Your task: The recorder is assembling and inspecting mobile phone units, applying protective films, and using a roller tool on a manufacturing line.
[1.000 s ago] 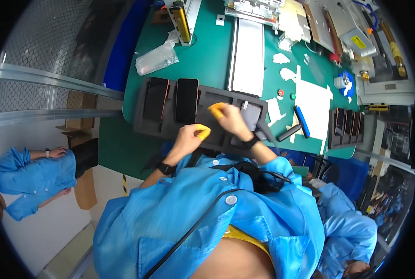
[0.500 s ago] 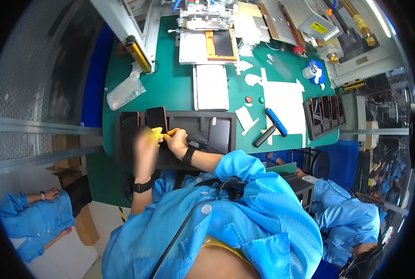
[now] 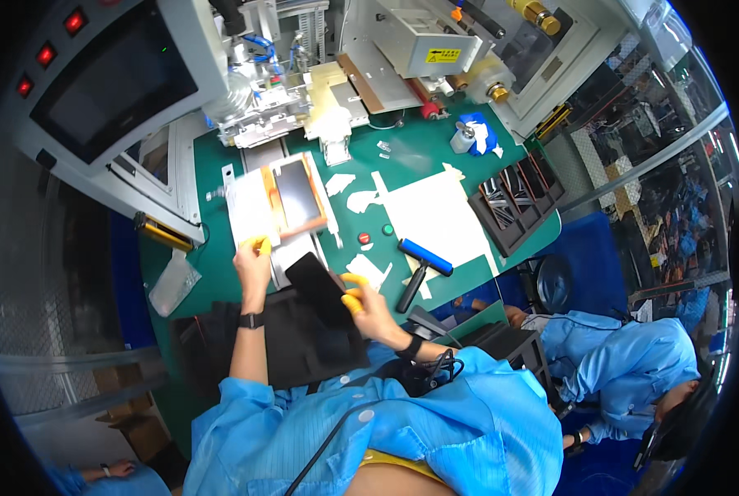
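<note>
My left hand (image 3: 252, 266), in yellow finger cots, is closed at the near edge of a white fixture plate (image 3: 250, 202). On that plate sits an orange frame (image 3: 313, 223) with a grey-black phone-sized panel (image 3: 296, 192) in it. My right hand (image 3: 371, 312), also with yellow finger cots, grips a black phone (image 3: 313, 283) by its right side, tilted above the dark foam tray (image 3: 262, 351). The tray's left part and its slots are blurred.
A blue roller (image 3: 425, 257) lies beside a white sheet (image 3: 435, 217). Red (image 3: 363, 238) and green (image 3: 387, 230) buttons sit nearby. A second tray (image 3: 510, 223) of phones stands at right. A monitor (image 3: 117, 78) fills the upper left. A co-worker (image 3: 626, 355) sits at right.
My view has turned rightward. Both hands have left the tray's left part; the right now lifts a black phone, the left is at the fixture. The fixture has slid nearer along its rails.
</note>
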Demonstrator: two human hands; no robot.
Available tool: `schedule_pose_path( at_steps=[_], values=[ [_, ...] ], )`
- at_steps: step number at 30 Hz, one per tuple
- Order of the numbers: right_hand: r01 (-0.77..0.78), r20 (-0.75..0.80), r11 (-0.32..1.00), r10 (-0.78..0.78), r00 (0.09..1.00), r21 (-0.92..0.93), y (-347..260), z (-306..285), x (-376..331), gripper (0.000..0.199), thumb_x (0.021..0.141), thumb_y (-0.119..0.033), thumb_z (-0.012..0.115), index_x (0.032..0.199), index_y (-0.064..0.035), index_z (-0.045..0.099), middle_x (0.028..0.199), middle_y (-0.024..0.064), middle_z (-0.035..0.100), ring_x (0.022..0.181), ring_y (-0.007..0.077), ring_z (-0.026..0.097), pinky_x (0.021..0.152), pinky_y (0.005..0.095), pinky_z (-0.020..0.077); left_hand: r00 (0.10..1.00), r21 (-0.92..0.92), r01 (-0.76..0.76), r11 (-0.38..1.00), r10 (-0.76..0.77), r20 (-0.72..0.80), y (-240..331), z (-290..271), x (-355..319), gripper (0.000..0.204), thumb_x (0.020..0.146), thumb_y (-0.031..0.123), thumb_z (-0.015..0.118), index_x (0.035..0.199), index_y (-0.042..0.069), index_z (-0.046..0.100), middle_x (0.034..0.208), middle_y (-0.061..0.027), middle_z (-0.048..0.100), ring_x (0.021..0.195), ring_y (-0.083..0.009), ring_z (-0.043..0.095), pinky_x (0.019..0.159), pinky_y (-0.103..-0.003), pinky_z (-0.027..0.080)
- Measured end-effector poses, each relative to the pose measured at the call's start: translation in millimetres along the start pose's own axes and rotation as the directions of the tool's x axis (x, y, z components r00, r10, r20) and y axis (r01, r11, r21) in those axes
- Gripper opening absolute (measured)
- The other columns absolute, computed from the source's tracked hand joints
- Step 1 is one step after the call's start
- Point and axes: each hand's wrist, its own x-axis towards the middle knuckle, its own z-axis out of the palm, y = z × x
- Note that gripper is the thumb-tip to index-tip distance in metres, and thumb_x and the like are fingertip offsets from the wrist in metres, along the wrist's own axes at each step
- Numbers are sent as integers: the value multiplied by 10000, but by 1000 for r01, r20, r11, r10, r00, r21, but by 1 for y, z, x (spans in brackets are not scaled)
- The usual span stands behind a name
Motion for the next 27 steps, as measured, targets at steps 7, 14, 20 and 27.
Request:
schedule_pose_path(
  at_steps=[7, 14, 20, 27],
  values=[
    [35, -304, 996, -6, 953, 87, 45, -54, 59, 291, 806, -48, 537, 1091, -78, 489, 749, 123, 596, 648, 187, 563, 592, 293, 440, 999, 608, 14, 794, -33, 20, 46, 77, 13, 562, 650, 496, 650, 905, 4, 558, 967, -161, 510, 984, -304, 462, 752, -434, 397],
    [40, -288, 994, -69, 955, -105, 15, -18, 128, 323, 769, -10, 493, 1087, -60, 469, 813, 182, 578, 745, 323, 567, 645, 378, 431, 812, -449, 582, 678, -511, 282, 46, 40, 25, 161, 734, 35, 588, 881, 9, 529, 793, -72, 553, 668, -129, 523, 561, -269, 437],
    [-13, -263, 991, -23, 964, -135, 3, 35, 162, 363, 672, 31, 438, 1034, 24, 426, 933, 236, 475, 886, 386, 427, 790, 438, 352, 826, -799, 545, 256, -331, 457, 51, -38, -33, 432, 813, -6, 439, 1226, 57, 329, 1094, -151, 485, 980, -324, 535, 730, -475, 500],
    [41, -249, 811, -226, 942, -584, 16, 47, 163, 344, 700, -79, 509, 1023, 37, 482, 1039, 219, 427, 968, 365, 378, 804, 446, 340, 813, -843, 518, 146, -389, 433, 28, -66, -90, 396, 837, 31, 450, 1221, 67, 361, 1096, -145, 495, 1019, -336, 511, 762, -468, 489]
  ],
)
